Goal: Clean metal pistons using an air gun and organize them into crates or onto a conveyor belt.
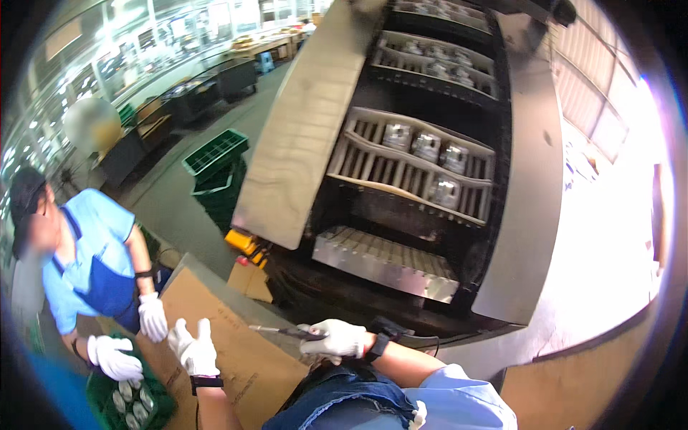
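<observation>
White work gloves cover both my hands. My left hand (193, 347) is raised over the brown cardboard (233, 351), thumb and fingers apart, with nothing in it. In front of my waist, my right hand (333, 339) is closed round a long thin metal tool (283, 331). Its slim shaft points left over the cardboard; the grip is partly hidden by the glove, so its exact kind does not show. Beyond my hands rises a conveyor machine, with slatted racks (380, 161) carrying several shiny, silvery cup-like pieces (426, 145).
At left a co-worker in blue (97, 244) holds gloved hands near a green crate (154, 401) with several shiny pieces inside. Stacked green crates (215, 154) stand beyond the machine's left metal panel (301, 129). A yellow fixture (246, 246) juts from its lower corner.
</observation>
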A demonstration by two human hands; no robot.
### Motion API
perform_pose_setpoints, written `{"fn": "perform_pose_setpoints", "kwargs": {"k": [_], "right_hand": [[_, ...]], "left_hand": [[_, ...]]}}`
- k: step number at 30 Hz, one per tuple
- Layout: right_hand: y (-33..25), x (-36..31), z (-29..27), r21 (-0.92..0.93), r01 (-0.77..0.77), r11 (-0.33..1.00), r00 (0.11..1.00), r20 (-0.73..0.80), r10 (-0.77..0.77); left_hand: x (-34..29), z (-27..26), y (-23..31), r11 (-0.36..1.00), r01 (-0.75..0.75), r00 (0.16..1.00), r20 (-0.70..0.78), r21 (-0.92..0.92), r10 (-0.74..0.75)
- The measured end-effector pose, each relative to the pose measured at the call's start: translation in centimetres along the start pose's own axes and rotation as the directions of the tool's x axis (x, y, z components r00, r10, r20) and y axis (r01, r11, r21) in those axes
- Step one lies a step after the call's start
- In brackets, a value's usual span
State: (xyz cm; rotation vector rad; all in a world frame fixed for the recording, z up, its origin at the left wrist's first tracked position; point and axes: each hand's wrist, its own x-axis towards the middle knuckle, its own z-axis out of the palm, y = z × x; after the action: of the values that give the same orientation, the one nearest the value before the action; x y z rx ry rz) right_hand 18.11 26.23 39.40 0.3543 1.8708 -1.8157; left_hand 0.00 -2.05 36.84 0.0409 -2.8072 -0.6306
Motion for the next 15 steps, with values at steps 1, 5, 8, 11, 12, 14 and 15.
{"fn": "perform_pose_setpoints", "kwargs": {"k": [1, 5, 8, 11, 12, 14, 15], "right_hand": [[-0.9, -2.4, -1.4, 0.025, 0.097, 0.995, 0.986, -0.135, -0.092], [2.6, -11.8, -8.7, 0.283, 0.362, 0.888, 0.703, -0.709, -0.061], [4.2, -18.6, -12.0, 0.201, 0.469, 0.860, 0.247, -0.965, 0.091], [6.2, -22.4, -13.6, 0.299, 0.521, 0.800, 0.170, -0.954, 0.246], [6.4, -22.6, -13.6, 0.306, 0.567, 0.765, 0.217, -0.951, 0.219], [7.4, -23.0, -13.7, 0.305, 0.571, 0.762, 0.223, -0.951, 0.214], [7.2, -22.8, -13.7, 0.316, 0.573, 0.756, 0.247, -0.946, 0.209]], "left_hand": [[0.5, 0.2, 1.6, 0.990, -0.122, 0.992, -0.034, -0.065, 0.120], [-0.5, 1.4, 15.4, 0.730, -0.496, 0.861, -0.161, -0.470, 0.482], [-3.7, 2.8, 28.3, 0.295, -0.827, 0.502, -0.392, -0.479, 0.771], [-8.0, 4.6, 38.6, 0.159, -0.856, 0.302, -0.227, -0.492, 0.926], [-9.3, 5.4, 41.4, 0.174, -0.849, 0.301, -0.185, -0.498, 0.936], [-12.3, 5.6, 47.4, 0.360, -0.774, 0.318, 0.172, -0.522, 0.932], [-12.1, 7.5, 49.3, 0.318, -0.835, 0.214, 0.267, -0.450, 0.940]]}}
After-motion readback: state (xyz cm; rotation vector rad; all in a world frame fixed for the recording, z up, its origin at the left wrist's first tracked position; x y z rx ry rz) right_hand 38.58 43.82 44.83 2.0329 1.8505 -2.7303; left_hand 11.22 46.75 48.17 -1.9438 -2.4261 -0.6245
